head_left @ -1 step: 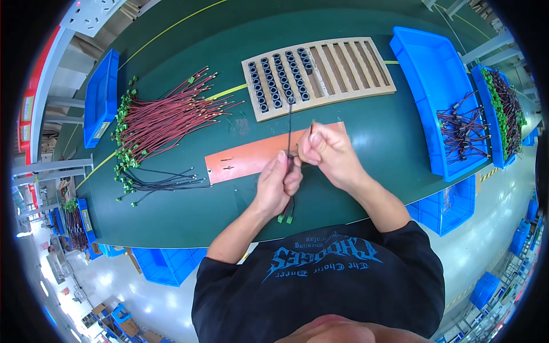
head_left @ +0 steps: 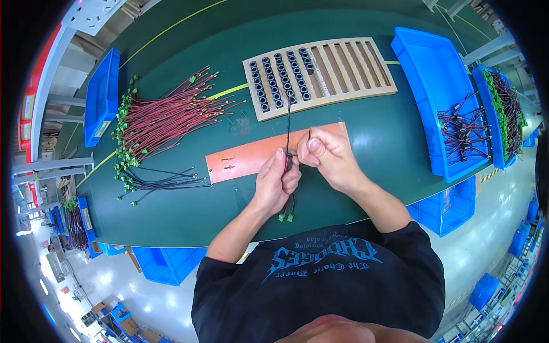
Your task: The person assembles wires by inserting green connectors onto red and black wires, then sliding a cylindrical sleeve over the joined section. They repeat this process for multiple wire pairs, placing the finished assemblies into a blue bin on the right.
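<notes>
My left hand (head_left: pixel 274 182) is closed in a pinch on wires over the front of the orange mat (head_left: pixel 243 162). From it a thin black wire (head_left: pixel 288 128) runs up toward the rack, and green connectors (head_left: pixel 286 218) hang below at the wire ends. Close beside it, my right hand (head_left: pixel 330 155) is curled shut, a short dark wire tip sticking out above its fingers. The fingers hide how the wires meet between the hands. Beyond them stands a wooden rack (head_left: pixel 349 95) with rows of black ring-shaped parts (head_left: pixel 278 80) in its left half.
Many red wires (head_left: pixel 171 114) with green connectors lie at the left, black wires (head_left: pixel 163 184) nearer. A blue tray (head_left: pixel 102 100) stands behind them. At the right, a large blue bin (head_left: pixel 423 74) holds finished-looking wire pieces (head_left: pixel 463 131); another bin (head_left: pixel 500 114) sits beyond.
Both hands stay together, with only a slight shift. The dark wire tip above my right hand shows less and sits slightly lower.
</notes>
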